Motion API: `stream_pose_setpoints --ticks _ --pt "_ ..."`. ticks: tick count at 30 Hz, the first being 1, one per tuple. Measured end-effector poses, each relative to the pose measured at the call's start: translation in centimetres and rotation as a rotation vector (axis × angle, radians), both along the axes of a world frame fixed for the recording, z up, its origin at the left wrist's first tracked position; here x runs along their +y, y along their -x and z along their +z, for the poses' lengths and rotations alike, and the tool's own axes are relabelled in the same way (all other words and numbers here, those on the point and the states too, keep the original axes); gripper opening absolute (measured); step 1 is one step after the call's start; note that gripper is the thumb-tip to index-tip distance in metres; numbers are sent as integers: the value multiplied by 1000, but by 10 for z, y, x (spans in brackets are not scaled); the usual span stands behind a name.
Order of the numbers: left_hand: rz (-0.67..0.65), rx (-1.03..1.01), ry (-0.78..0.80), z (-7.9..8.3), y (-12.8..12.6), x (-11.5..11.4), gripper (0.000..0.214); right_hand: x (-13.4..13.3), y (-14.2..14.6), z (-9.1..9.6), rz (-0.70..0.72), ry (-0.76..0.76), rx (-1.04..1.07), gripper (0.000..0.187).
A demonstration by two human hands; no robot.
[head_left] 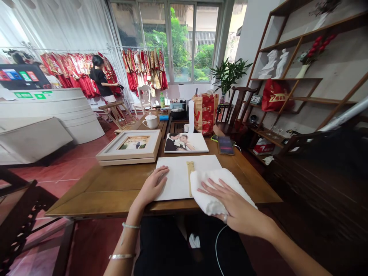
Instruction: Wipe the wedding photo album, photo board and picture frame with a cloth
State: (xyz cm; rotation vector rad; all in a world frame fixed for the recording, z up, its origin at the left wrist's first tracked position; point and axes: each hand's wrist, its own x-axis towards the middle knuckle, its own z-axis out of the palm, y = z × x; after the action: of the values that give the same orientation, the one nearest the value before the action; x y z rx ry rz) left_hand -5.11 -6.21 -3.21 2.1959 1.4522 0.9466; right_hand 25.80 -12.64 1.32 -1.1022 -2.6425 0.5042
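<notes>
Head-worn view, facing forward and down — close over the table (pixel 115 189)

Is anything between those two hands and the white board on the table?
Yes: a folded white cloth lies under the right hand, on the board. The left hand rests flat on the board directly.

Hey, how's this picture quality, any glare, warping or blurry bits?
Head view: window daylight washes out the curtains; the wide lens bends the shelf and table edges; the phone screen is a blurred patch; left hand, right hand and cloth are sharp.
</notes>
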Motion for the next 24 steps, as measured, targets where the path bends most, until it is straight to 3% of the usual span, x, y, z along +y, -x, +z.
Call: stream_pose_setpoints --ticks 3,6,11,14,18,24 --pt "0 4 0 0 -1 0 39 12 -7 2 -47 54 11 60" --pt "3 4 -1 0 -2 0 39 45 -4 1 -118 33 -16 61" --pt "2 9 8 3 -3 -1 39 103 20 -3 -244 -25 -107 64" --pt "4 7 5 4 -4 0 38 120 35 -5 -271 -48 -117 60" --pt "4 3 0 3 -5 1 38 112 45 -8 -254 -66 -114 58" --pt "5 10 -2 1 -5 2 38 54 30 -7 -127 -82 -68 63"
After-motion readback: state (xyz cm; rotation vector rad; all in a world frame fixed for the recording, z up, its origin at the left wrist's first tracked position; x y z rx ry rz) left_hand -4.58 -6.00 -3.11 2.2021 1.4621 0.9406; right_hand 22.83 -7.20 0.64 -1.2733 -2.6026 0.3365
